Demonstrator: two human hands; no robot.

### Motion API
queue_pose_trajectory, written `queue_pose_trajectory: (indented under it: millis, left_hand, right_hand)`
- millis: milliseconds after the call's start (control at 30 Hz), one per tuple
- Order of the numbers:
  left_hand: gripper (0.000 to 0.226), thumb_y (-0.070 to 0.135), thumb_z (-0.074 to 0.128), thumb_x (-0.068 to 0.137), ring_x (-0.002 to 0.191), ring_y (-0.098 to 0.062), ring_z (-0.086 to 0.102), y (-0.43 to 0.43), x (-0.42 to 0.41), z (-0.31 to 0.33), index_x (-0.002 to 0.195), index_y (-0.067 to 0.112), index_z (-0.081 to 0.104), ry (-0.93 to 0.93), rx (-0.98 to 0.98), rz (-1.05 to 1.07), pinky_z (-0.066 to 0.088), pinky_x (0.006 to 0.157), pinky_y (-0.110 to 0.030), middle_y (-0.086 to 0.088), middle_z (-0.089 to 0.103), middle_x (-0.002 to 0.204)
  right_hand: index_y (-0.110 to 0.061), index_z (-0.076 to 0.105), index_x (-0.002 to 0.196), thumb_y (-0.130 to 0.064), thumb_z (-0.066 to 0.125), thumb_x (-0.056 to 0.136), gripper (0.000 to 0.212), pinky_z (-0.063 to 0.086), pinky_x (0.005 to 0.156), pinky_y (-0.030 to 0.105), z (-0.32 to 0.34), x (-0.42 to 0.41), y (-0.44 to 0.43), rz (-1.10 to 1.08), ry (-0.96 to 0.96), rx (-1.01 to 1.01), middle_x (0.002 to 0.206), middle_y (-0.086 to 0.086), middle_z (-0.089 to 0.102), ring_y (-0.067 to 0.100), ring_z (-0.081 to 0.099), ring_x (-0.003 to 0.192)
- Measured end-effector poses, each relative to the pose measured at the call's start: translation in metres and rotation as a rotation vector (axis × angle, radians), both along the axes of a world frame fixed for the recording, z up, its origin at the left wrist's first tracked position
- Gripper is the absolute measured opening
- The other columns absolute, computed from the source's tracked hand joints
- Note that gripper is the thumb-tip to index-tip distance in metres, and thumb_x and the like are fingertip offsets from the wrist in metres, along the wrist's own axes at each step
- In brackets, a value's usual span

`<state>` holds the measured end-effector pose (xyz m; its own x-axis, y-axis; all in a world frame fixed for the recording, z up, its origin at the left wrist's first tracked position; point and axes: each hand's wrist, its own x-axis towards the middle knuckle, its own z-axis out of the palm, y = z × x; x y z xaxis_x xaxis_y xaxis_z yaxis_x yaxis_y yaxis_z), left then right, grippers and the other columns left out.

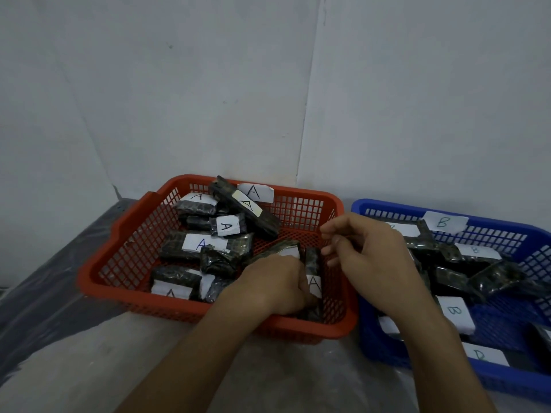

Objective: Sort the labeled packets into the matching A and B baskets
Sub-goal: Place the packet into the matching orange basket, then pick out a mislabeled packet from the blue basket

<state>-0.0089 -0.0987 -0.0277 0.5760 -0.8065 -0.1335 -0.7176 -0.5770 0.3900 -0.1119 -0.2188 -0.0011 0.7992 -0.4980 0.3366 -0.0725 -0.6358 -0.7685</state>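
In the red basket (119,231) the left hand (277,284) grips an A packet (314,283) at the near right corner, so lay it flat, label up, then let go; right hand (366,251) hovers loose, empty, over the edge of the blue basket (387,205).

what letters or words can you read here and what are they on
"A": tag on the red basket.
"A": several packet labels inside it.
"B": tag on the blue basket.
"B": packet label inside it.
Other labels in the blue basket: blurred or cut off.
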Motion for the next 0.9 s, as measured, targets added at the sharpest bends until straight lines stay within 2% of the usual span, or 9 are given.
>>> queue_pose_trajectory:
  millis: [167, 267, 400, 467, 533, 600, 700, 767, 900]
  left_hand:
    - [0.019, 0.048, 0.065, 0.082, 0.09, -0.019, 0.063, -0.001, -0.003, 0.001, 0.083, 0.029, 0.063, -0.06, -0.048, 0.032, 0.055, 0.079, -0.039, 0.004, 0.067, 0.095]
    - [0.01, 0.041, 0.058, 0.087, 0.086, -0.02, 0.065, -0.003, -0.011, 0.008, 0.088, 0.031, 0.06, -0.14, -0.211, 0.053, 0.056, 0.076, -0.04, 0.005, 0.067, 0.091]
    - [0.01, 0.034, 0.058, 0.087, 0.081, -0.014, 0.067, -0.006, -0.029, 0.023, 0.096, 0.032, 0.062, -0.199, -0.483, 0.083, 0.056, 0.072, -0.039, 0.009, 0.069, 0.085]
    - [0.007, 0.035, 0.06, 0.087, 0.074, -0.005, 0.065, -0.013, -0.045, 0.032, 0.094, 0.034, 0.061, -0.217, -0.59, 0.057, 0.055, 0.068, -0.031, 0.013, 0.069, 0.077]
    - [0.004, 0.034, 0.062, 0.087, 0.066, 0.001, 0.062, -0.026, -0.064, 0.039, 0.09, 0.036, 0.061, -0.219, -0.656, 0.014, 0.047, 0.059, -0.016, 0.016, 0.066, 0.07]
    - [0.003, 0.035, 0.062, 0.088, 0.063, 0.004, 0.06, -0.045, -0.084, 0.043, 0.089, 0.036, 0.061, -0.159, -0.657, -0.058, 0.04, 0.055, -0.01, 0.017, 0.065, 0.068]
    - [0.003, 0.035, 0.061, 0.088, 0.066, 0.005, 0.06, -0.083, -0.111, 0.041, 0.09, 0.035, 0.063, -0.063, -0.582, -0.2, 0.048, 0.059, -0.016, 0.018, 0.067, 0.073]
    - [0.008, 0.027, 0.064, 0.088, 0.069, 0.004, 0.06, -0.113, -0.122, 0.037, 0.093, 0.033, 0.066, -0.026, -0.525, -0.291, 0.052, 0.065, -0.021, 0.016, 0.069, 0.079]
    - [0.036, 0.024, 0.067, 0.088, 0.096, -0.013, 0.063, -0.178, -0.129, 0.031, 0.123, 0.022, 0.059, -0.034, -0.365, -0.37, 0.055, 0.086, -0.036, 0.001, 0.068, 0.113]
  right_hand:
    - [-0.028, 0.067, 0.096, -0.004, 0.056, 0.093, 0.026, 0.058, 0.066, 0.017, -0.002, 0.002, -0.001, 0.0, 0.0, 0.005, 0.083, -0.009, 0.071, -0.001, 0.069, 0.076]
    - [-0.028, 0.067, 0.096, -0.004, 0.056, 0.093, 0.026, 0.057, 0.066, 0.016, 0.0, 0.0, -0.001, 0.018, -0.015, 0.027, 0.083, -0.009, 0.071, -0.001, 0.069, 0.075]
    - [-0.023, 0.07, 0.098, -0.004, 0.057, 0.094, 0.023, 0.059, 0.071, 0.025, 0.01, -0.021, -0.004, 0.04, -0.081, 0.086, 0.09, -0.009, 0.073, 0.006, 0.071, 0.082]
    - [-0.021, 0.071, 0.099, -0.006, 0.057, 0.094, 0.021, 0.06, 0.069, 0.026, 0.014, -0.043, -0.015, 0.002, -0.111, 0.099, 0.09, -0.007, 0.073, 0.008, 0.071, 0.082]
    - [-0.024, 0.071, 0.097, -0.011, 0.059, 0.094, 0.018, 0.06, 0.068, 0.025, 0.017, -0.075, -0.035, -0.067, -0.076, 0.091, 0.088, -0.009, 0.074, 0.007, 0.071, 0.081]
    - [-0.028, 0.071, 0.097, -0.016, 0.061, 0.093, 0.016, 0.056, 0.071, 0.022, 0.016, -0.112, -0.064, -0.179, 0.052, 0.016, 0.089, -0.012, 0.074, 0.003, 0.069, 0.083]
    - [-0.024, 0.069, 0.106, -0.016, 0.06, 0.094, 0.017, 0.047, 0.076, 0.021, 0.005, -0.166, -0.11, -0.424, 0.287, -0.103, 0.104, -0.007, 0.071, 0.008, 0.064, 0.09]
    - [-0.019, 0.066, 0.115, -0.011, 0.055, 0.095, 0.024, 0.044, 0.076, 0.024, -0.002, -0.188, -0.133, -0.542, 0.373, -0.059, 0.115, 0.001, 0.068, 0.013, 0.059, 0.091]
    - [-0.017, 0.059, 0.125, -0.001, 0.051, 0.093, 0.037, 0.05, 0.083, 0.033, -0.006, -0.196, -0.16, -0.589, 0.422, 0.007, 0.125, 0.005, 0.063, 0.018, 0.056, 0.098]
